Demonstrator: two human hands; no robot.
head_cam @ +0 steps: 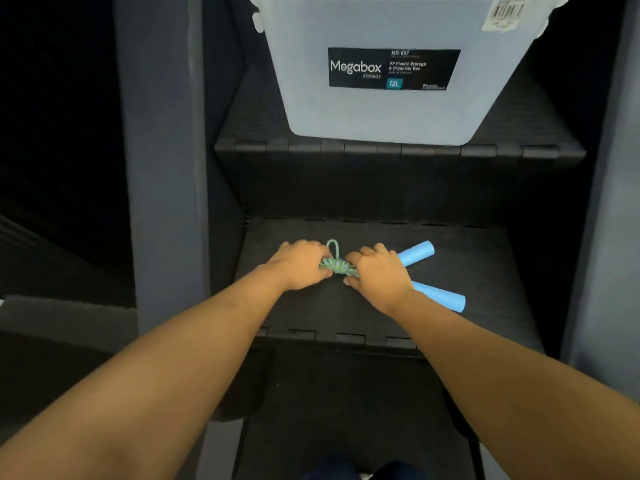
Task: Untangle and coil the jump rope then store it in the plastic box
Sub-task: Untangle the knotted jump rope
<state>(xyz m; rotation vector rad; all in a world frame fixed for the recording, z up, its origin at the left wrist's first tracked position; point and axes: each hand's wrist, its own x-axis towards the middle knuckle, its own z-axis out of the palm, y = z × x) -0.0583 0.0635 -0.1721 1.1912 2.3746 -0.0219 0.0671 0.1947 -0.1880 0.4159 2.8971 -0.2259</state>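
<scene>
I am viewing both hands working low over a black padded step (346, 306). The left hand (299, 265) is gripping the left end of the jump rope (337, 266), its fingers curling around the green-and-white cord. The right hand (377, 275) is clamping the opposite end of the same bundle, fingers curled over it.

The cord is sitting bunched in a tight knot between the two hands, touching both. One small loop (333, 245) is standing up just beyond the left fingertips.

The light blue far handle (415, 253) is projecting from under the right hand, past the knuckles and outward. The near handle (440, 297) is angling back beside the right wrist. I cannot tell whether the bundle is resting on the step or hanging just above it.

The translucent plastic box (391, 109) is sitting on an upper step (398, 152), well beyond both hands, its black label (393, 68) facing me.
</scene>
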